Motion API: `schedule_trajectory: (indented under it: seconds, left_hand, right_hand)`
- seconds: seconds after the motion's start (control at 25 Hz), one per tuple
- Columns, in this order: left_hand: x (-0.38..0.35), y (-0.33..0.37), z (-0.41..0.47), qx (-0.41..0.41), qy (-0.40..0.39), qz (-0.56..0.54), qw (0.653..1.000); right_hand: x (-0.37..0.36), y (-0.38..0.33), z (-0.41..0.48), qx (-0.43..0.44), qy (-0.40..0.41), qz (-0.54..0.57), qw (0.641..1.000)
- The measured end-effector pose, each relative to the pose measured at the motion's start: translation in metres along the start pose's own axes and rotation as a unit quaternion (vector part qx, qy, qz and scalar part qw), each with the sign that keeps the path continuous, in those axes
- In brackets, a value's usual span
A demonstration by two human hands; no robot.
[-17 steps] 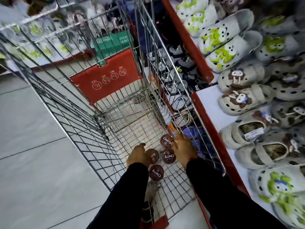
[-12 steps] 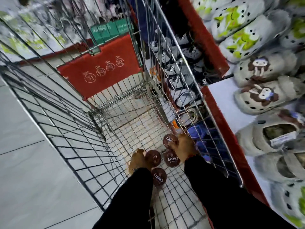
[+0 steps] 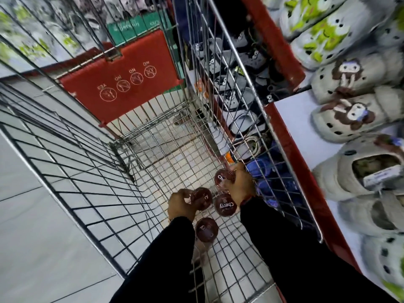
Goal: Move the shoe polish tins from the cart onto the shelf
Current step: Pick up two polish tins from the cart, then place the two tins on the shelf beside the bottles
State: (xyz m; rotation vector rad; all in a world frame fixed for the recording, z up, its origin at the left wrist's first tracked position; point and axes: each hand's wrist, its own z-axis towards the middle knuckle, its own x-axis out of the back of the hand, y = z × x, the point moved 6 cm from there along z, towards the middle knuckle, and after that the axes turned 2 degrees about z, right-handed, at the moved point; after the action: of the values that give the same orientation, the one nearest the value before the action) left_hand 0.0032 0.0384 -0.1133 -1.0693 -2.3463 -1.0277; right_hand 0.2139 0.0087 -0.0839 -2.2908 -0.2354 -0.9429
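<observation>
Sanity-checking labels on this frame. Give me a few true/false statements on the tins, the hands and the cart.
1. Four shoe polish tins show in the cart. True: one by the right hand, one by the left hand, the "Cherry" tin between the arms, and a nearest tin.
2. A tin already sits on the shelf. False: only slippers lie there.
3. Both hands are down inside the cart. True.
4. The cart's fold-down flap is green. False: it is red.
5. The right hand's fingers are on the far tin. True.
</observation>
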Motion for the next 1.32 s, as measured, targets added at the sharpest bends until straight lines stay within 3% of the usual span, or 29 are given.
schedule_trajectory:
  seconds: [0.24, 0.48, 0.76, 0.96, 1.32]
  left_hand:
    - [0.041, 0.013, -0.028, 0.065, 0.042, -0.071, 0.995]
    - [0.085, 0.038, -0.107, 0.050, 0.018, -0.325, 0.944]
    - [0.123, 0.100, -0.232, -0.093, -0.058, -0.367, 0.924]
    - [0.126, 0.144, -0.304, -0.213, -0.103, -0.309, 0.921]
    - [0.083, 0.251, -0.477, -0.378, -0.255, -0.243, 0.857]
  right_hand:
    - [0.027, -0.006, -0.036, -0.018, 0.059, 0.150, 0.987]
    - [0.068, -0.022, -0.107, -0.055, 0.036, 0.332, 0.941]
    - [0.175, -0.023, -0.232, -0.039, 0.106, 0.504, 0.856]
    - [0.267, -0.004, -0.318, 0.018, 0.152, 0.560, 0.815]
    - [0.405, 0.073, -0.482, 0.075, 0.246, 0.562, 0.786]
